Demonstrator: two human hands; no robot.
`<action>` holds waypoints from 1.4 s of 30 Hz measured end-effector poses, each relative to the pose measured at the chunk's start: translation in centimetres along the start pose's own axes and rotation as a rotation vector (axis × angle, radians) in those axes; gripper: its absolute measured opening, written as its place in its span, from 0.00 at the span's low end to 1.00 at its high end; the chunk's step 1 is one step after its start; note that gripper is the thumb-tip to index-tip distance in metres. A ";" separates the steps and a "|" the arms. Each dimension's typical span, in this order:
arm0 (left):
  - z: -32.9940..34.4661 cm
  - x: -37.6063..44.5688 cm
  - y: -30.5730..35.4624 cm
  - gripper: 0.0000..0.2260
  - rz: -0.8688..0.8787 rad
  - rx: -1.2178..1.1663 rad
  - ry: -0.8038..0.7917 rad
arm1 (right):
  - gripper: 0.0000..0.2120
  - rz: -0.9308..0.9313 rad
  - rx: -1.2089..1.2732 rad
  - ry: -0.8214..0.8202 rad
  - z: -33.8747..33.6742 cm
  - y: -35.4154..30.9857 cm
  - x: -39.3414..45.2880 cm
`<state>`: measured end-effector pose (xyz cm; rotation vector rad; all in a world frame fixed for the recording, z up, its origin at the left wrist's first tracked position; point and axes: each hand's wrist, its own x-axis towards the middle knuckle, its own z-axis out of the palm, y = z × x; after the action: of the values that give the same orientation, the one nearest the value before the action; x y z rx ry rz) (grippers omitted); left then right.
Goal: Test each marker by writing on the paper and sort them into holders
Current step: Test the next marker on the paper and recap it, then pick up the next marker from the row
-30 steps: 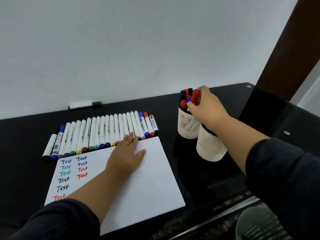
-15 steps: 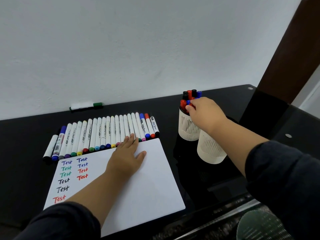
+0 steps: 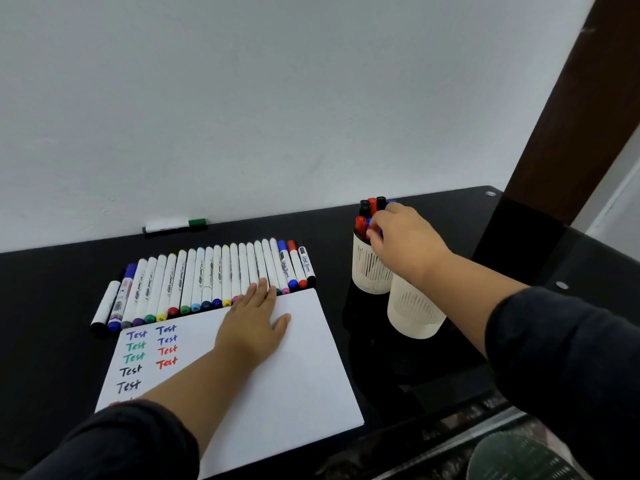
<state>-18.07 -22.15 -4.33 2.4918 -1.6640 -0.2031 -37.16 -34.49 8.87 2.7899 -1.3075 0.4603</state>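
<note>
Two white slotted holders: the far holder [image 3: 370,268] carries about seven capped markers, the near holder [image 3: 415,315] sits touching it. Roughly twenty-five markers lie in a row [image 3: 207,278] along the paper [image 3: 294,368]. My right hand [image 3: 405,237], lower than a second ago, pinches a red marker [image 3: 371,233] into the far holder. My left hand [image 3: 254,323] lies flat, fingers spread, on the paper's far edge.

Right hand [image 3: 401,237] fingertips hidden among markers in rear holder [image 3: 369,268]; grip unclear. Marker labels unreadable.
</note>
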 end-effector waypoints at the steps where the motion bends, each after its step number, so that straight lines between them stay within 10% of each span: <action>1: -0.2 -0.1 0.0 0.28 -0.001 -0.012 -0.013 | 0.13 -0.033 -0.042 -0.013 -0.1 -0.1 -0.1; 20: -4.4 -1.5 -14.5 0.26 -0.074 0.107 0.002 | 0.15 -0.588 -0.191 -0.021 3.4 -13.3 6.4; 42: -3.9 -1.3 -23.8 0.26 -0.038 -0.094 0.064 | 0.17 -0.645 -0.145 -0.111 18.0 -25.8 19.8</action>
<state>3.77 -11.76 -4.94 2.4358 -1.5468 -0.1981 -1.19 -35.25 -0.30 2.9140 -0.3664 0.1675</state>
